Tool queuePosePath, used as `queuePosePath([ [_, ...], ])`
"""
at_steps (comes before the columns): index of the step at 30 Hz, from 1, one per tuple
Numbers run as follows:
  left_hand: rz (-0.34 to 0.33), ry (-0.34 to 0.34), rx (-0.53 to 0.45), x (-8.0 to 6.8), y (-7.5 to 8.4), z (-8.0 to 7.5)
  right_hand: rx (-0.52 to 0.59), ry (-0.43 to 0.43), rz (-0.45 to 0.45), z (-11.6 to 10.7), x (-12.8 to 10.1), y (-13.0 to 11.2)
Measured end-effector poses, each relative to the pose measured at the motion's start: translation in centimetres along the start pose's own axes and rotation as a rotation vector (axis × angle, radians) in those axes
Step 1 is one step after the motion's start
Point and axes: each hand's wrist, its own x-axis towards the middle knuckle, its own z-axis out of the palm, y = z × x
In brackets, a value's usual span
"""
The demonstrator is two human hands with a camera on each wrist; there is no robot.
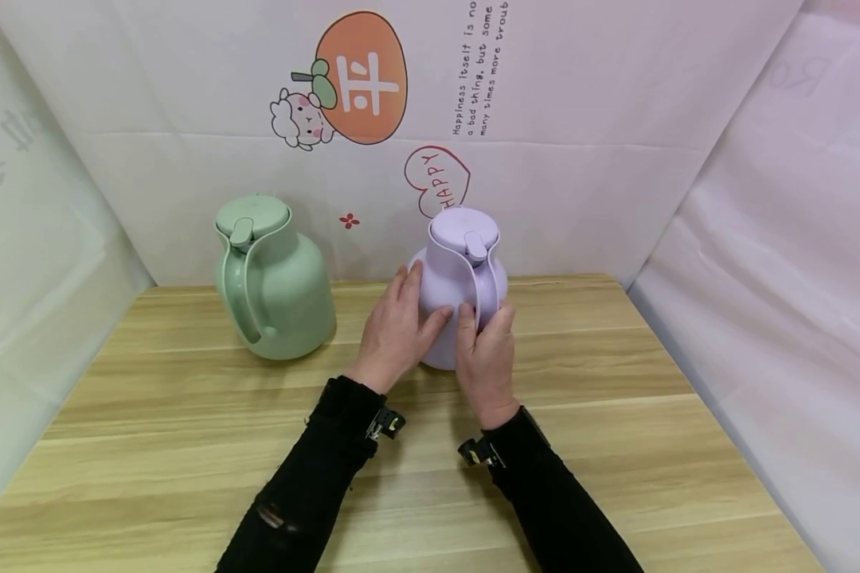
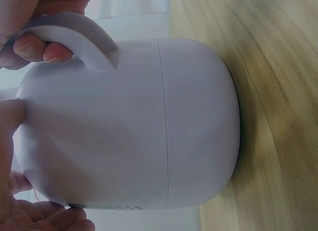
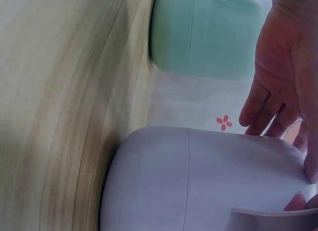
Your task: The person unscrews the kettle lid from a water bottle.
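Observation:
A lilac thermos jug [image 1: 444, 274] stands upright on the wooden table, its handle towards me. My right hand [image 1: 486, 358] grips the handle [image 2: 79, 39]; in the left wrist view its fingertips show through the handle loop. My left hand [image 1: 396, 330] rests against the left side of the body with its fingers extended, thumb on the front near the handle. In the right wrist view the left hand [image 3: 283, 67] lies along the jug's side, part of its fingers hidden behind the body. The lid [image 1: 466, 229] is on the jug.
A green thermos jug [image 1: 294, 290] of the same shape stands to the left, apart from the lilac one. Behind both hangs a white printed cloth [image 1: 559, 199], close to the back edge of the wooden table [image 1: 186, 446]. White cloths also hang on both sides.

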Motion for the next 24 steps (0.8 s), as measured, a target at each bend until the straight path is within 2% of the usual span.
queuePosePath([
  [15, 0.014, -0.001, 0.012, -0.7, -0.3, -0.6, 0.014, -0.001, -0.009, 0.3, -0.6, -0.7],
  [24, 0.011, 0.010, 0.003, -1.4, -0.6, -1.1, 0.070, -0.017, -0.016, 0.6, -1.2, -1.4],
])
